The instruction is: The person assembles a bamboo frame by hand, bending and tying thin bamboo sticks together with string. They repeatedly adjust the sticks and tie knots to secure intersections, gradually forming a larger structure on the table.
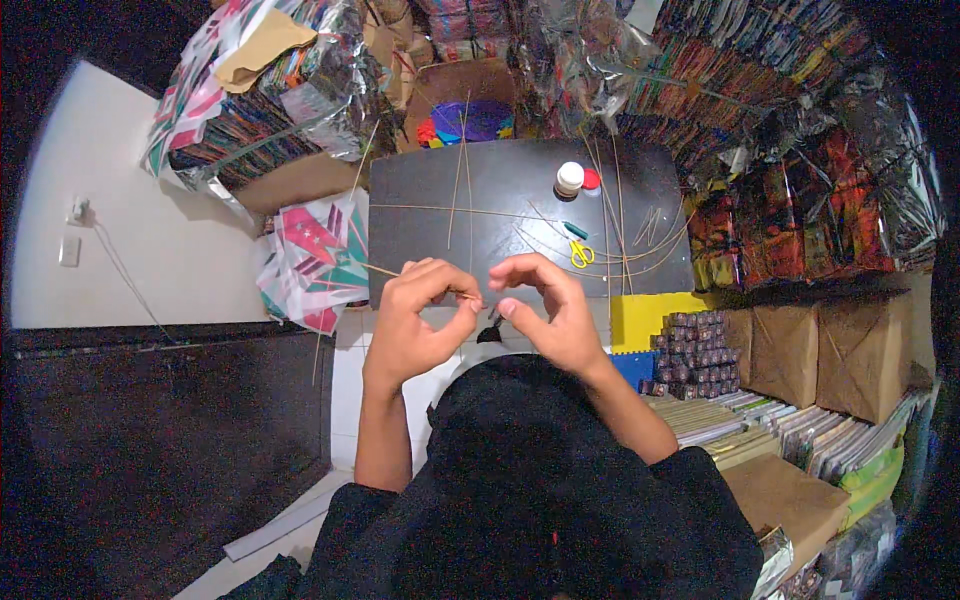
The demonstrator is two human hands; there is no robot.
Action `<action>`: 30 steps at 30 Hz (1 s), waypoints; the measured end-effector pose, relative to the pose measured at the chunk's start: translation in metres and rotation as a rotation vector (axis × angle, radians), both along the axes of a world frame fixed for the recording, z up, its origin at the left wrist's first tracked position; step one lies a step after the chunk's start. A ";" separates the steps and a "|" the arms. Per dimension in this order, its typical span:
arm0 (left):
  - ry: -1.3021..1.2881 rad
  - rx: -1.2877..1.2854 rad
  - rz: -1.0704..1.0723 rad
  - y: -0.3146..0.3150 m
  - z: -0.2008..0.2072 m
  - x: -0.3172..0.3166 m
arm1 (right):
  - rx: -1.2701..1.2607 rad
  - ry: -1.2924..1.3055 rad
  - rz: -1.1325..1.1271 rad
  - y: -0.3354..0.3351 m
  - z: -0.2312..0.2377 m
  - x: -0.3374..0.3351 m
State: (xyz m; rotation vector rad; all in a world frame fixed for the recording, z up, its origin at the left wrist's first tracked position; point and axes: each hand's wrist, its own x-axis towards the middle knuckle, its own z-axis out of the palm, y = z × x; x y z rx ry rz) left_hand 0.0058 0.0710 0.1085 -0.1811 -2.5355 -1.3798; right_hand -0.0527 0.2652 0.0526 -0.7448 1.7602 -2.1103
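Observation:
My left hand [425, 315] pinches one end of a thin tan stick [382, 270] between thumb and fingertips. The stick's other end passes behind the knuckles and sticks out to the left. Close by on the right, my right hand [548, 312] is curled, its thumb and index finger apart with nothing visible between them. Both hands are raised just in front of the near edge of a dark table [420, 180]. On the table lie several more long thin sticks [610, 210], some straight and some bent. Yellow-handled scissors [581, 254] rest beside a small teal object [576, 230].
A white jar [569, 178] and a red lid [591, 179] stand at the table's back. Behind it is a cardboard box [465, 80] with colourful contents. Wrapped stacks [780, 90] crowd the back and right. A pile of small dark packs [695, 350] sits right of me.

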 end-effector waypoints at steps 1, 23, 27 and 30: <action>0.000 0.001 -0.005 0.000 0.000 0.000 | 0.024 0.060 -0.030 -0.002 0.001 0.000; -0.015 -0.080 -0.071 0.005 -0.003 0.004 | 0.101 0.197 -0.063 -0.004 0.006 0.006; -0.018 -0.086 -0.061 0.005 -0.003 0.005 | 0.062 0.180 -0.057 -0.006 0.002 0.006; -0.017 -0.092 -0.057 0.004 -0.002 0.005 | 0.024 0.104 -0.047 -0.008 0.001 0.008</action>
